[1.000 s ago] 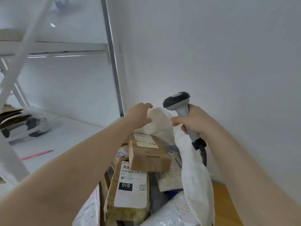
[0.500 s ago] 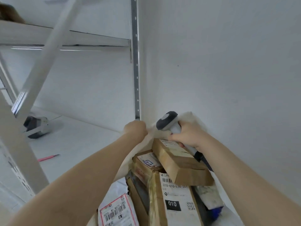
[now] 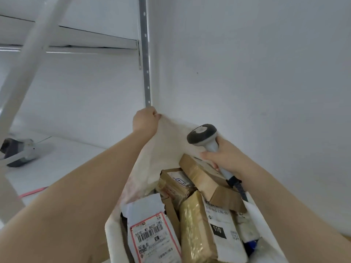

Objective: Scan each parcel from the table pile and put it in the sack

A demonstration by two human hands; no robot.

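A white woven sack (image 3: 167,147) stands open below me, filled with several parcels. My left hand (image 3: 145,120) grips the sack's far rim and holds it up against the wall. My right hand (image 3: 226,158) holds a grey barcode scanner (image 3: 204,136) by its handle, head up, over the sack's right side. Beneath that hand lies a brown cardboard box (image 3: 205,181). A gold-taped parcel with a "010" label (image 3: 207,228) and a white mailer with a red-edged barcode label (image 3: 152,236) sit nearer me.
A white wall (image 3: 247,63) rises right behind the sack. A grey perforated shelf upright (image 3: 145,54) and a white shelf frame (image 3: 24,59) stand to the left. On the pale floor lie a grey device (image 3: 20,152) and a pink pen (image 3: 32,192).
My left hand has pulled the sack's rim higher and further out. The right hand with the scanner has moved right and lower relative to it. More of the sack's contents show.
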